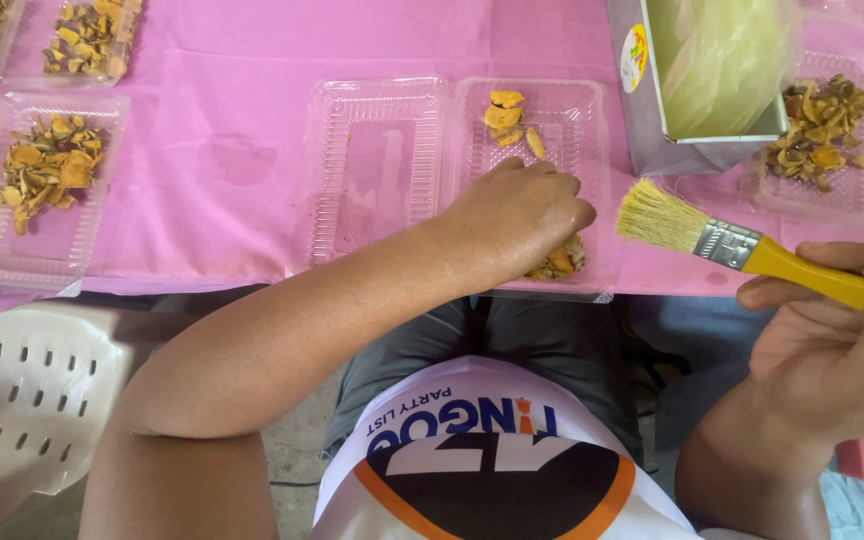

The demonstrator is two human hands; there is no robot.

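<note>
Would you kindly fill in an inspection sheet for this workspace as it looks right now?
Surface: table under a pink cloth, with a faint stain.
Job's things: open clear clamshell tray, hinged; its right half holds orange-yellow pieces at the far end and more by the near edge; yellow-handled brush.
Clutter: other trays of pieces at left and right; grey box with pale green sheets inside.
Hands: left hand rests in the tray's right half over the near pieces; right hand holds the brush by its handle, bristles pointing left.
Cables: nothing seen.
Surroundings: white perforated chair at lower left.
</note>
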